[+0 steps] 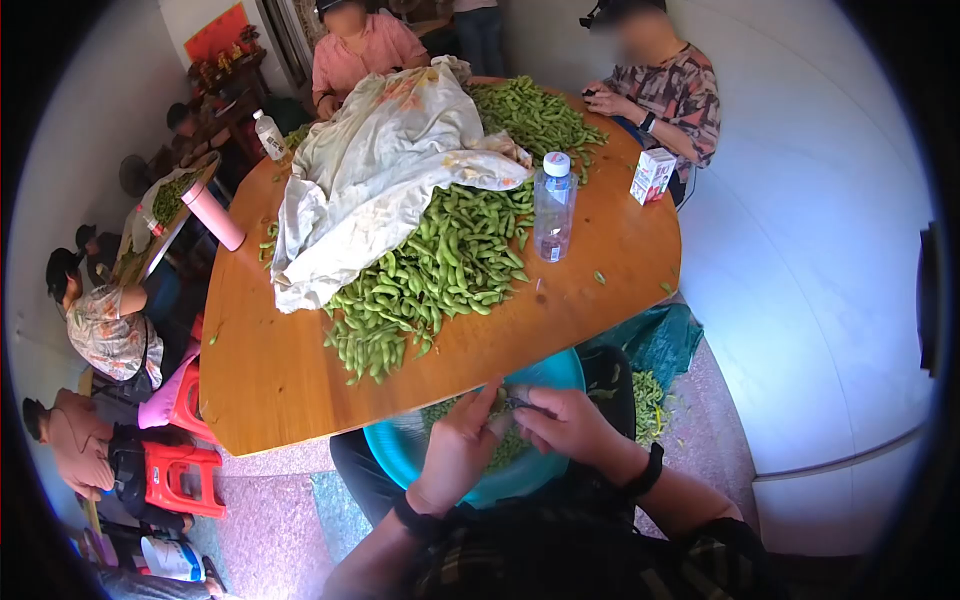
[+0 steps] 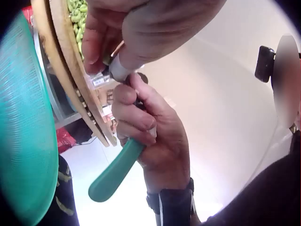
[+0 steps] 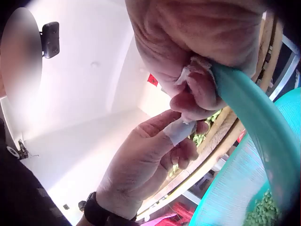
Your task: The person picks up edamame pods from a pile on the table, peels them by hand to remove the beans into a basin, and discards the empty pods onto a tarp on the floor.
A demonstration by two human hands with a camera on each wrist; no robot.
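Over a teal basin (image 1: 375, 440) holding shelled beans, both hands meet fingertip to fingertip. The right hand (image 1: 575, 430) curls round a green handle (image 2: 115, 174) that sticks out below its fist in the left wrist view; the tool's dark tip lies near the left thumb. Between the thumb and fingers of my left hand (image 1: 455, 450) is a small green piece (image 2: 107, 60), probably a bean pod, mostly hidden. White tape (image 3: 180, 131) wraps the left thumb. Close in front, green pods (image 1: 430, 265) are heaped on the wooden table (image 1: 270, 380).
A stained cloth (image 1: 370, 190) covers part of the heap. A clear bottle (image 1: 554, 215), a small carton (image 1: 652, 177) and a pink flask (image 1: 213, 216) stand on the table. People sit across it and at left, near red stools (image 1: 180, 475). A green bag (image 1: 665, 340) lies right of the basin.
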